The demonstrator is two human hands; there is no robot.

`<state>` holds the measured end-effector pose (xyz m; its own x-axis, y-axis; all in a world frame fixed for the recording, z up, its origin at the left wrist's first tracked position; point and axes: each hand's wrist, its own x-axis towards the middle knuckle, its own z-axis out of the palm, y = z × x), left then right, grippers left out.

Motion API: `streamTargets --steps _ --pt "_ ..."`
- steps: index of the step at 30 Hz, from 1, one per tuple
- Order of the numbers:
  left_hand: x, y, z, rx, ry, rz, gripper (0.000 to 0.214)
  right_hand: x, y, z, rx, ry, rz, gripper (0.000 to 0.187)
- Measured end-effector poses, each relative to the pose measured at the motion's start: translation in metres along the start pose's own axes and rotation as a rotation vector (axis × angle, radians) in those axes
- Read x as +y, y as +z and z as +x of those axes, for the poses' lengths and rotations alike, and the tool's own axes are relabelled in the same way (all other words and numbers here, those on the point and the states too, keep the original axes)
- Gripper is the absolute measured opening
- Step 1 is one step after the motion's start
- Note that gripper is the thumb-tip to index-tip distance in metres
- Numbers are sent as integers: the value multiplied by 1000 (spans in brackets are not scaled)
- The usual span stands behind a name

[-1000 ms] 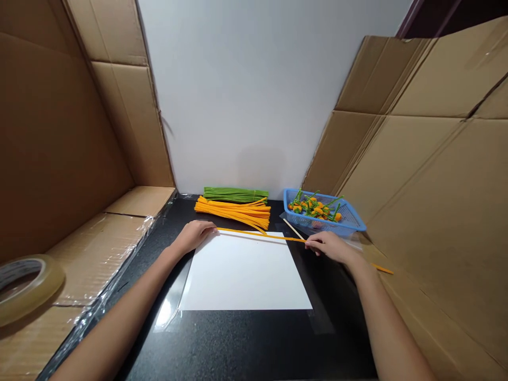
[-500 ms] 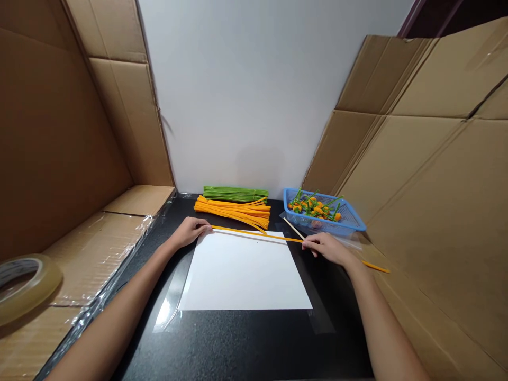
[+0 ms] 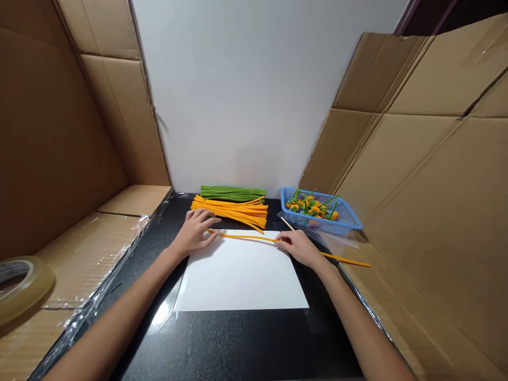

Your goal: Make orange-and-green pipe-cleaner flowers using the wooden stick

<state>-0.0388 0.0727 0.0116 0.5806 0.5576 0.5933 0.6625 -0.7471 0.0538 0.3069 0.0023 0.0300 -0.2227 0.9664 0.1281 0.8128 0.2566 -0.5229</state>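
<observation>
An orange pipe cleaner (image 3: 246, 237) stretches across the far part of a white sheet of paper (image 3: 242, 278). My right hand (image 3: 298, 247) is closed, thumb and fingers pinching it near the sheet's right edge. From under my right wrist an orange length (image 3: 346, 260) sticks out to the right; whether it is the same piece is hidden. My left hand (image 3: 195, 232) has its fingers spread over the sheet's far left corner, close to the pipe cleaner's left end. Just beyond lie a bundle of orange pipe cleaners (image 3: 230, 210) and a green bundle (image 3: 233, 193).
A blue basket (image 3: 352, 218) holding several orange-and-green pieces stands at the back right. Near my right hand lies a pale thin stick (image 3: 287, 224). A tape roll (image 3: 42, 288) rests on cardboard at left. Cardboard walls flank the black tabletop (image 3: 238, 344).
My left hand has loosened from a pinch to spread fingers. My right hand has slid left along the pipe cleaner, and more of the orange length shows beyond its wrist.
</observation>
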Motion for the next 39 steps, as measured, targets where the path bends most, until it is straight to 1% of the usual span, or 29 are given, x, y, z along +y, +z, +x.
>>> streamTargets --steps 3,4,6,7,9,11,13,17,21,24,27,29,32,36,39 --pt "33 4 7 95 84 -60 26 -21 5 2 28 -42 102 23" --pt "44 6 9 140 100 -81 25 -29 6 1 22 -53 142 23" --pt "65 11 10 180 127 -126 25 -45 8 -1 -11 -87 226 24" --pt "73 12 10 185 124 -160 24 -52 9 -2 -16 -98 269 25" --pt "82 14 9 200 37 -269 18 -66 11 -3 -21 -97 341 24" --pt "85 12 9 202 -75 -380 15 -77 13 -4 -20 -93 383 24" --pt "84 8 9 194 -137 -452 16 -83 14 -3 3 -106 390 23" --pt "83 2 11 157 -129 -452 23 -86 19 -2 51 -116 410 23" --pt "87 3 11 98 -151 -402 30 -84 23 -4 99 -122 453 21" --pt "92 2 10 101 -170 -405 28 -84 27 -5 172 -172 462 17" --pt "97 -2 9 99 -230 -471 26 -82 32 -4 286 -210 441 12" --pt "101 -5 11 68 -300 -555 26 -81 36 -5 369 -246 413 11" --pt "105 -8 14 -8 -428 -728 29 -79 40 -5 441 -317 369 11" --pt "108 -8 20 -72 -590 -1061 36 -78 40 -8 518 -444 265 12" --pt "108 -8 23 -134 -678 -1291 36 -78 40 -10 568 -509 192 14"
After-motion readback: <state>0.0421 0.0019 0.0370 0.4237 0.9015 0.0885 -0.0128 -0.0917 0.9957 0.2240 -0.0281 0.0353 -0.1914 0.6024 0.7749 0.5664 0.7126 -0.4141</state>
